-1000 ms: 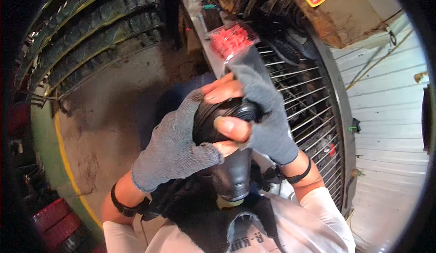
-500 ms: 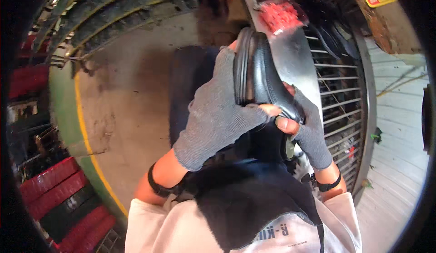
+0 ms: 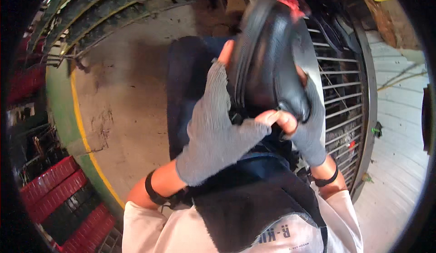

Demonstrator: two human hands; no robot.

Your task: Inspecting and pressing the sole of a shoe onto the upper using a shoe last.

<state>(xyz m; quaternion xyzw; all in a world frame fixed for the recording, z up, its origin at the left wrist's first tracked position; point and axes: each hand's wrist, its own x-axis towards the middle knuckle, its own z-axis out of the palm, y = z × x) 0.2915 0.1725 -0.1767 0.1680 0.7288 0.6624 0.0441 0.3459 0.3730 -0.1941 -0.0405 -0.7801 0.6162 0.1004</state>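
A black leather shoe (image 3: 271, 57), partly blurred, is held up in front of me, its ribbed sole edge facing left. My left hand (image 3: 211, 121), in a grey fingerless glove, is closed on the shoe from the left. Its index finger reaches up along the sole edge, and its thumb lies across the lower end; the other fingers are hidden. From the right, my right hand (image 3: 311, 128), gloved alike, grips the shoe's lower end. Its thumb meets the left thumb there, and most of its fingers are hidden by the shoe.
Behind the shoe is a pale metal surface (image 3: 305, 53) with a red bundle (image 3: 288, 1). A metal grille (image 3: 340, 87) runs along the right. Racks of dark pieces (image 3: 109, 7) stand at the far left, red-and-black slatted items (image 3: 68, 198) at the near left. A dark cloth (image 3: 245, 203) covers my lap.
The shoe has risen, come closer and turned, showing more of its upper and covering much of the red bundle. The left hand's fingers have straightened out along the sole edge.
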